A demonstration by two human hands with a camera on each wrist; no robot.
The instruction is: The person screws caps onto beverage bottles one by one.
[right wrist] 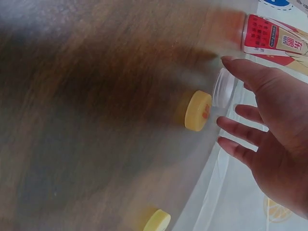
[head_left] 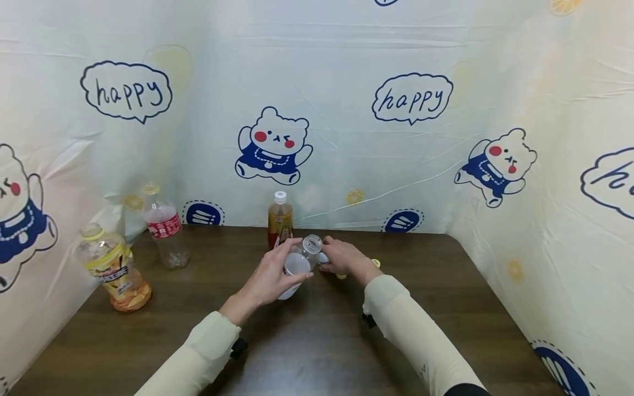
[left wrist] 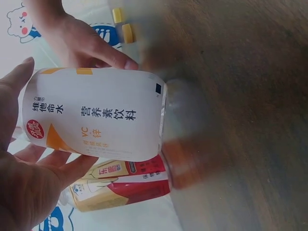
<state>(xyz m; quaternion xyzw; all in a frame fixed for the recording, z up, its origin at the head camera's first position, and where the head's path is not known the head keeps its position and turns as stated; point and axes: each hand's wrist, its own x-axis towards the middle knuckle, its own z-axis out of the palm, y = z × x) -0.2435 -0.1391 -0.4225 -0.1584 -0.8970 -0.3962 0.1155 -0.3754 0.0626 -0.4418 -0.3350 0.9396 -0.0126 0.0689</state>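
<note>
My left hand grips a bottle with a white and orange label, thumb on one side and fingers on the other. Its clear neck has no cap and leans toward the right hand. Close beside that neck, my right hand reaches low over the table. Its thumb and fingers spread around a white cap lying on the table; in the right wrist view I see no firm pinch on it. A yellow cap lies right by the white one, and a second yellow cap sits farther right.
Behind the left hand stands a capped bottle with a red and yellow label. On the left are a clear bottle with a red label and a yellow-labelled bottle holding some orange drink. A printed curtain borders the brown table.
</note>
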